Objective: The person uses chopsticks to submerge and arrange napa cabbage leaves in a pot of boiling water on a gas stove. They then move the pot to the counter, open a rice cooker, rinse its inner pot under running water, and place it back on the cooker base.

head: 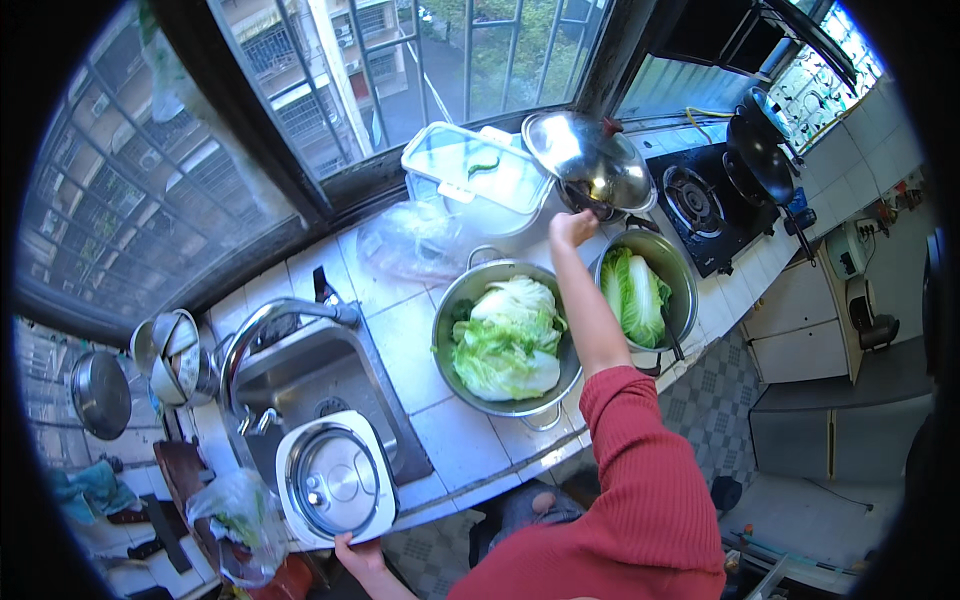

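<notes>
My left hand [363, 556] grips the near edge of a white square-framed lid [382, 487] with a round stainless-steel disc in its face. It is held over the front edge of the steel sink [262, 442]. My right arm reaches across the counter, and my right hand [574, 228] is at the near rim of a domed steel lid [585, 161] on a dark pot. Its fingers are partly hidden, so their grip is unclear. Left of the forearm, a wide steel pot [444, 367] holds pale green napa cabbage [510, 341]. A second steel pot [684, 262] with cabbage [637, 300] stands to its right.
A clear plastic box [517, 187] bearing a green chili pepper [484, 166] stands by the barred window, beside a plastic bag [412, 240]. The faucet [255, 322] arches over the sink. A gas stove [694, 199] with a wok [761, 161] is at right. Knives [161, 532] lie at far left.
</notes>
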Action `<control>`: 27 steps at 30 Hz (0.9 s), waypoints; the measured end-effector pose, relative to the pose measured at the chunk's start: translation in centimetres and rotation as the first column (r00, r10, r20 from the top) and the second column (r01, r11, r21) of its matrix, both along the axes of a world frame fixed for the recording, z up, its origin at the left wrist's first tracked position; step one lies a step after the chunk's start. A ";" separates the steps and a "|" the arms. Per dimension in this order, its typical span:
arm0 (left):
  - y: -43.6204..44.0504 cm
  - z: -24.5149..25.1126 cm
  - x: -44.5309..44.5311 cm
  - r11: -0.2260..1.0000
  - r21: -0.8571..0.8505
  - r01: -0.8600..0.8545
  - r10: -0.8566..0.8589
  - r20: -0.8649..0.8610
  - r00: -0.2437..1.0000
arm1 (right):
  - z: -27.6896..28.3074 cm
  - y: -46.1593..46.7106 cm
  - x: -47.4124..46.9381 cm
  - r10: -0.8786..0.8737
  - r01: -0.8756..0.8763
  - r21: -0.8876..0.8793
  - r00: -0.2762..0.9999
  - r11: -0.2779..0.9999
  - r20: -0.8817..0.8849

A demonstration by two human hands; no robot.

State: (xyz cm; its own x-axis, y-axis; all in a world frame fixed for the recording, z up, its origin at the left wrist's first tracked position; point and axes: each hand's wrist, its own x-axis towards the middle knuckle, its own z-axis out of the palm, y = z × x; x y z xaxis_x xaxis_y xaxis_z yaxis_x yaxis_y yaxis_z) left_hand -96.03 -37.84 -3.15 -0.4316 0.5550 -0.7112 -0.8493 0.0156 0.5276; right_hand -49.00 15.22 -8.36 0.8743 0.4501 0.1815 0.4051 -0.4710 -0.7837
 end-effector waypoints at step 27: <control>5.3 -4.1 -8.0 0.986 -0.027 0.166 -0.163 0.089 0.983 | 12.4 -14.9 -21.1 0.537 0.065 0.597 0.370 0.799 -0.758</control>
State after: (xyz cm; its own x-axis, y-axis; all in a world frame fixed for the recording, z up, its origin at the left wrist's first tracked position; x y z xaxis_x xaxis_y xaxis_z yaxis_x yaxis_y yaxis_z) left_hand -104.05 -32.49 -7.28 -0.2722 0.5879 -0.7617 -0.8761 0.1760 0.4489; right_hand -70.06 0.36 4.00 0.5208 0.7801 -0.3467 -0.6067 0.0526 -0.7932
